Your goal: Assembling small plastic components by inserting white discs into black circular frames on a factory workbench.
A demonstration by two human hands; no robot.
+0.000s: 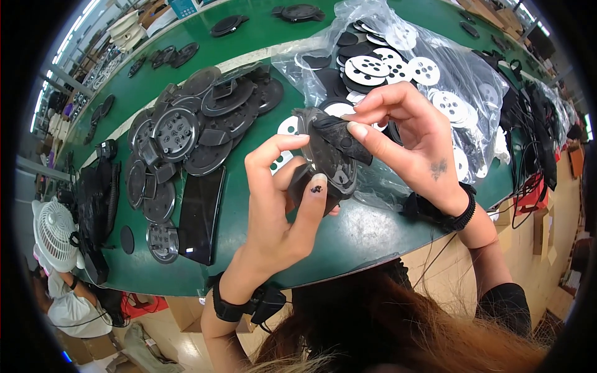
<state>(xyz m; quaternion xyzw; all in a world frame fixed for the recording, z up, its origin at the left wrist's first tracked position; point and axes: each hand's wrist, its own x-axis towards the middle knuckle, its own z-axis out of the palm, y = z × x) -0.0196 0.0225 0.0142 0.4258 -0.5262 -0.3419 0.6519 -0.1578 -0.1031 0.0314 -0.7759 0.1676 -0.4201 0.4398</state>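
My left hand (273,227) grips a dark, glossy round plastic cover (324,158) by its edge, tilted up above the table's near edge. The thumb lies on the near side, the fingers behind. My right hand (416,146) pinches a soft black piece (344,140) between thumb and fingertips, at the cover's upper right. That piece looks folded and lies against the cover; whether it is stuck there I cannot tell. Behind my hands a clear plastic bag (298,68) lies spread with many round white pads (425,71) and black pads with holes.
Left of my hands sits a heap of similar dark covers (175,133). A black phone-like slab (202,214) and a small black disc (127,240) lie on the green table (373,239). Black cables (528,137) are bunched at right; a white fan (56,227) stands at far left.
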